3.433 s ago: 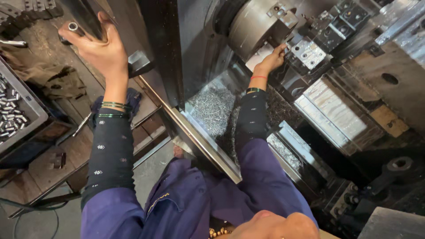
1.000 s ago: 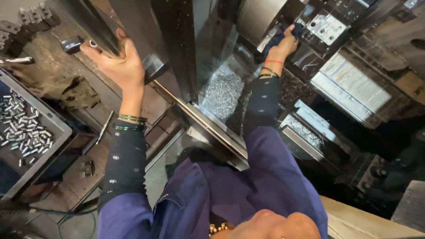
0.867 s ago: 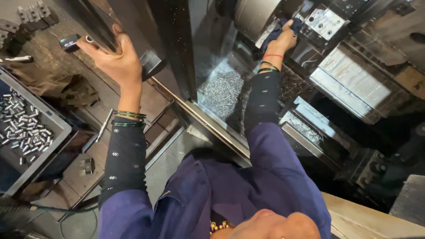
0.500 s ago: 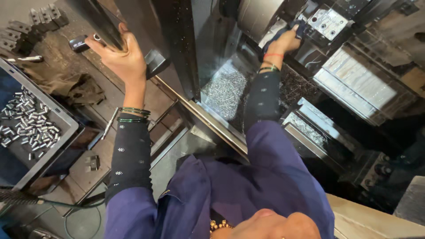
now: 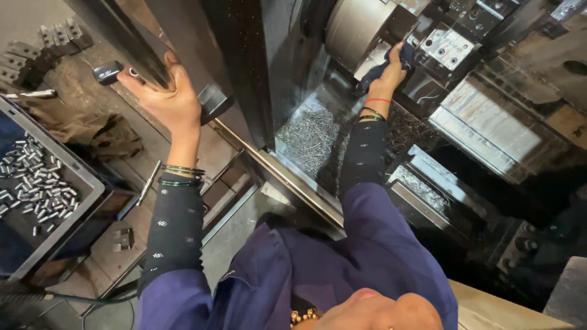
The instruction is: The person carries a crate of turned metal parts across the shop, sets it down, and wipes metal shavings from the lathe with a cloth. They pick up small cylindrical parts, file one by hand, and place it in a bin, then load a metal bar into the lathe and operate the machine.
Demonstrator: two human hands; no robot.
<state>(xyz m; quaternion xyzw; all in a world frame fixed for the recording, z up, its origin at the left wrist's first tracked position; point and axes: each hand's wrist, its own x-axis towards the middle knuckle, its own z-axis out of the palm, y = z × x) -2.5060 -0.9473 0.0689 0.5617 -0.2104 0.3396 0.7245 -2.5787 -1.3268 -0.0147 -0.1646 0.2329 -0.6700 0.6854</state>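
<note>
At the far left a grey tray [image 5: 92, 183] holds a scatter of small silvery cylindrical parts [image 5: 36, 177], lying loose and pointing every which way. Above it, on the grimy bench, a crumpled brown rag [image 5: 92, 131] lies beside a small dark handle knob [image 5: 108, 71]. The left hand [image 5: 165, 101] is raised against a long dark metal bar [image 5: 125, 36], the edge of the machine's sliding door, whose long axis runs on a slant from the upper left down toward the lower right; the fingers are curled around that bar and the thumb is spread out toward the knob, so the hand is clasped on the bar rather than slack. Green and gold bangles sit on that wrist above a dark dotted sleeve. Further right, inside the machine, a bed of bright metal shavings [image 5: 312, 131] lies in the trough below the large round steel chuck [image 5: 354, 24], whose face tilts toward the lower right. The right hand [image 5: 391, 67] reaches up just beside the chuck's lower right edge, closed around a dark blue cloth [image 5: 382, 64] that is bunched in its fingers and pressed against the metal there. To the right of the hand stands a pale metal tool block [image 5: 449, 46] with bolt holes.
</note>
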